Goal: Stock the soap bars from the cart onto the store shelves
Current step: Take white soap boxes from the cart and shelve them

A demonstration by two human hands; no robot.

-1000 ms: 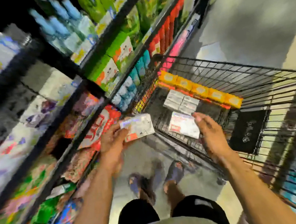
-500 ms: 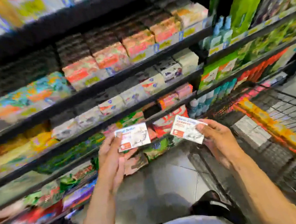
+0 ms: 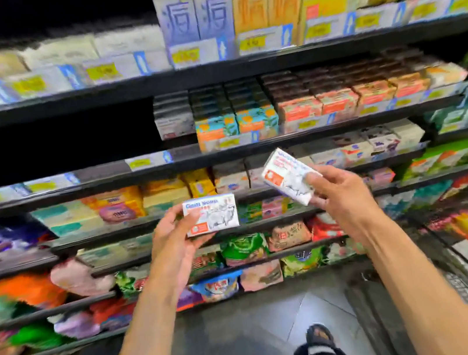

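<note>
The left hand point(image 3: 172, 243) grips a level soap box point(image 3: 210, 215), the right hand point(image 3: 339, 200) a tilted soap box point(image 3: 287, 176) (long axis rising leftward). The matching white stack point(image 3: 174, 122) sits on the shelf point(image 3: 193, 158) above, almost straight up from the left hand, which looks nearer.

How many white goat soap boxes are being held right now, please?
2. One white rectangular goat soap box lies level in the left hand; a second box is tilted in the right hand. Blurred shelf stock may include more.
</note>
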